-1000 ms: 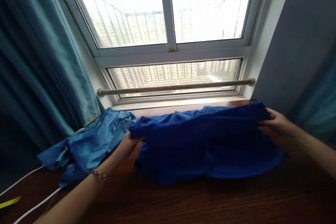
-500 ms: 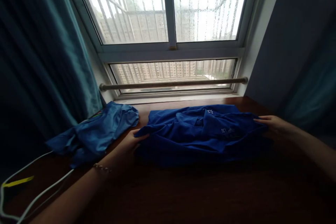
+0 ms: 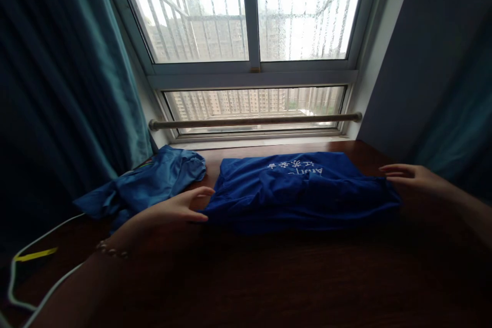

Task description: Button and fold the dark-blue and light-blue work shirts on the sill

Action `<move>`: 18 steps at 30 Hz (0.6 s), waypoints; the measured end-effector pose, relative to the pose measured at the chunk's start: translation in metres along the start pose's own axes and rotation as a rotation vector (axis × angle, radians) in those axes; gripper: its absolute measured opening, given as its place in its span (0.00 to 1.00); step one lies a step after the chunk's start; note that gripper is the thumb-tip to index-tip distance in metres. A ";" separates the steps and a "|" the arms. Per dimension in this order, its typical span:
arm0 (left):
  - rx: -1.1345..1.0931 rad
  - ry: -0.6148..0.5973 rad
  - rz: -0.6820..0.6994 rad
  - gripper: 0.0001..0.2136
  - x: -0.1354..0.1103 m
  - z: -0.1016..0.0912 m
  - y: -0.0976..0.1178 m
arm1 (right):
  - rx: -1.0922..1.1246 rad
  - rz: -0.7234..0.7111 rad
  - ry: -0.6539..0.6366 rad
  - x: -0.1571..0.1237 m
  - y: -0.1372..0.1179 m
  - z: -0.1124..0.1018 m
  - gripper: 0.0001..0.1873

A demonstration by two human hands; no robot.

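Note:
A dark blue garment [image 3: 300,189] with white lettering lies folded on the dark wooden surface [image 3: 269,277] below the window. My left hand [image 3: 175,208] hovers at its left edge, fingers stretched out and apart, holding nothing. At the garment's right edge my right hand [image 3: 407,175] has its fingers extended flat, just touching or barely off the cloth. A bead bracelet [image 3: 109,251] sits on my left wrist.
A second, lighter blue garment [image 3: 149,184] lies crumpled to the left. White cables [image 3: 42,287] and a yellow strip [image 3: 34,254] lie at the far left. Teal curtains [image 3: 69,92] hang on the left, a rail [image 3: 253,121] crosses the window, and a wall stands on the right.
Both hands lowered the dark blue garment onto the surface and let go of it. It now lies flatter, with its white lettering facing up.

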State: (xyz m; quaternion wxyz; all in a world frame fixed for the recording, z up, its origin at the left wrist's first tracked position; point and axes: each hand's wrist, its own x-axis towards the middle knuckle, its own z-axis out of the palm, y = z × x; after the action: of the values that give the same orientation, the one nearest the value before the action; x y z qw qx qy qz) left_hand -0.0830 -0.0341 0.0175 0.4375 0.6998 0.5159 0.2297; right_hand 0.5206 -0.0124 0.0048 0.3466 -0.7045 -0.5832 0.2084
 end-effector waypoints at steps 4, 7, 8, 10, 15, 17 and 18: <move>0.245 0.260 0.173 0.24 0.028 0.045 0.032 | -0.162 -0.471 -0.141 -0.012 -0.059 0.035 0.19; 0.452 0.203 0.255 0.15 0.049 0.090 0.037 | -0.291 -0.688 -0.231 -0.024 -0.079 0.081 0.26; 0.515 0.177 0.299 0.14 0.052 0.102 0.033 | -0.332 -0.721 -0.256 -0.029 -0.077 0.096 0.28; 0.619 0.129 0.404 0.14 0.052 0.119 0.021 | -0.412 -0.757 -0.298 -0.038 -0.061 0.123 0.30; 0.850 0.143 0.635 0.12 0.029 0.128 -0.005 | -0.502 -0.778 -0.228 -0.063 -0.018 0.147 0.30; 0.923 0.206 0.631 0.12 0.021 0.126 0.001 | -0.488 -0.771 -0.236 -0.070 -0.021 0.141 0.31; 0.943 0.256 0.606 0.13 0.020 0.125 0.008 | -0.464 -0.751 -0.239 -0.071 -0.029 0.136 0.31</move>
State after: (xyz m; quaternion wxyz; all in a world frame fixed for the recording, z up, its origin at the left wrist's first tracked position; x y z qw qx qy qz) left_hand 0.0254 -0.0637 -0.0421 -0.0733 0.9025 0.3876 0.1727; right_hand 0.3897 -0.0453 -0.0738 0.1616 -0.4742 -0.8654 0.0118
